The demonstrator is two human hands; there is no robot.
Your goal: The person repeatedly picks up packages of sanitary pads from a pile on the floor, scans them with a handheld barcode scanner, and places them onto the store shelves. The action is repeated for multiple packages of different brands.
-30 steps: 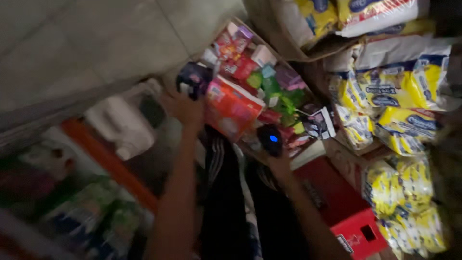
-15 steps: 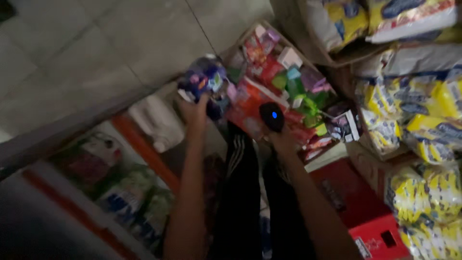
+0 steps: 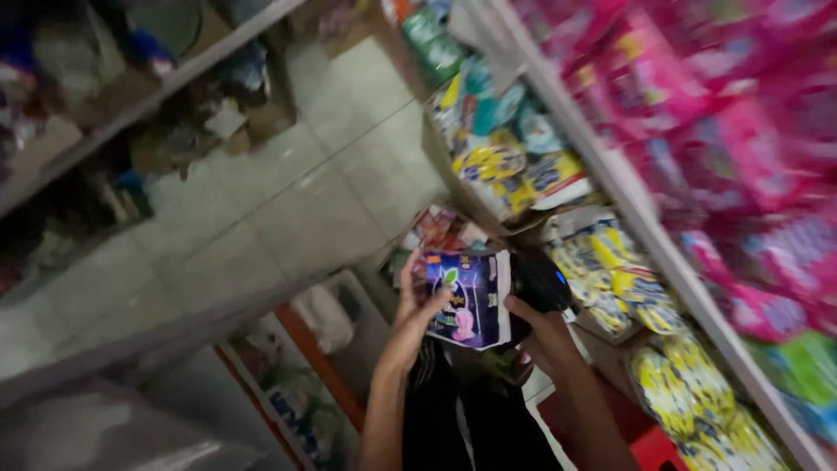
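Your left hand's [image 3: 417, 305] fingers clamp the purple packet's [image 3: 466, 298] edge; your right hand [image 3: 536, 318] grips a black scanner [image 3: 539, 281] just beside the packet. It looks light, soft and slippery: hold its edges.

Your left hand [image 3: 417, 307] holds a dark purple packet [image 3: 465, 298]; your right hand [image 3: 538, 324] holds a black scanner [image 3: 540, 279] with a blue light.

Yellow bags [image 3: 610, 262], pink packs [image 3: 697, 78].
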